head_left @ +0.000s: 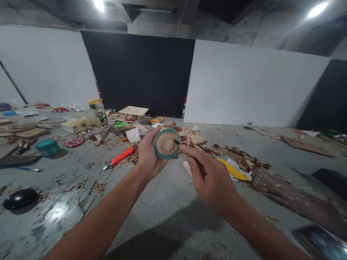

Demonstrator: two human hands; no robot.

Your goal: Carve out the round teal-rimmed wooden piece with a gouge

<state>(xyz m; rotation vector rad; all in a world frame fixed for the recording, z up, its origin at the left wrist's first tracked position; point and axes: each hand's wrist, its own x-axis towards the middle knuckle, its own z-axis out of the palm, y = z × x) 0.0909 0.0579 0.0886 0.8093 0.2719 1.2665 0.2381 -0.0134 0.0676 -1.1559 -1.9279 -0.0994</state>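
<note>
I see the round piece (pixel 167 143) turn its teal-rimmed face to my camera; the thin tool (pixel 179 145) points up and left to it, its long axis slanting down to the right. Wood shavings (pixel 100 187) lie over the grey surface (pixel 162 216), whose far edge meets black and white panels. My left hand (pixel 150 153) cups the piece above the middle; my right hand (pixel 214 178) pinches the tool at the piece's right side.
</note>
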